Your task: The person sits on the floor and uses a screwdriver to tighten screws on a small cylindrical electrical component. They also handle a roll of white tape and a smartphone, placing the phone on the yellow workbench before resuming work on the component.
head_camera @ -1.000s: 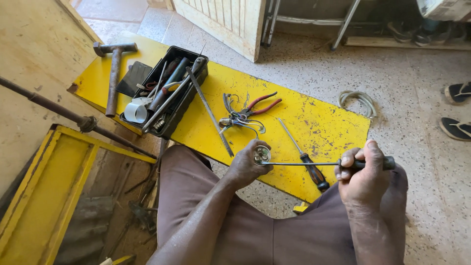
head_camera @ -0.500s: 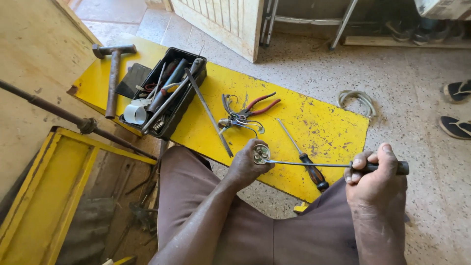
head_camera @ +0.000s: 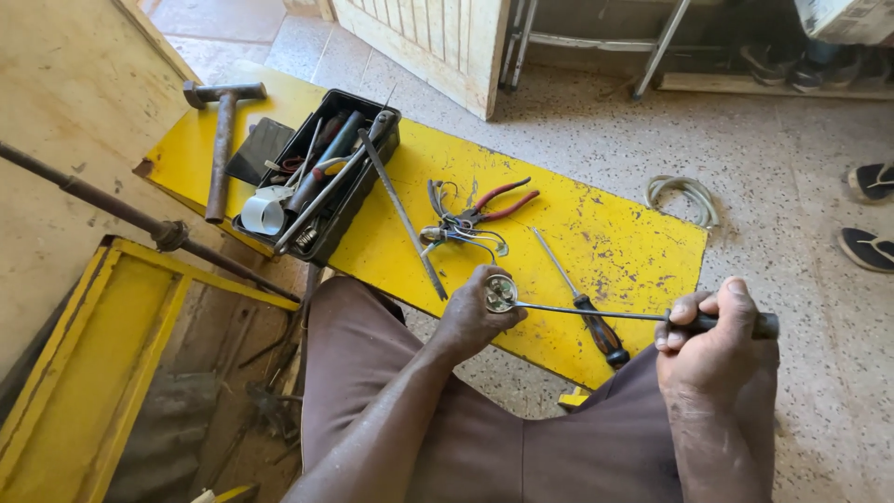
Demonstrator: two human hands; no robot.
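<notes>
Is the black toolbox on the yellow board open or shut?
Open. The toolbox shows no lid, and its tools lie exposed, some sticking out over the rim.

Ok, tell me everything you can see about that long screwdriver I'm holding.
The long screwdriver has a thin, bare metal shaft and a dark handle. It lies almost level above the edge of the yellow board. The right hand grips the handle, whose end sticks out past the fingers. Its tip meets a small round metal part held in the left hand.

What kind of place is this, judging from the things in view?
Probably an informal home repair spot: a yellow board on a speckled floor serves as workbench, with a black tool tray, a hammer and red-handled pliers.
</notes>
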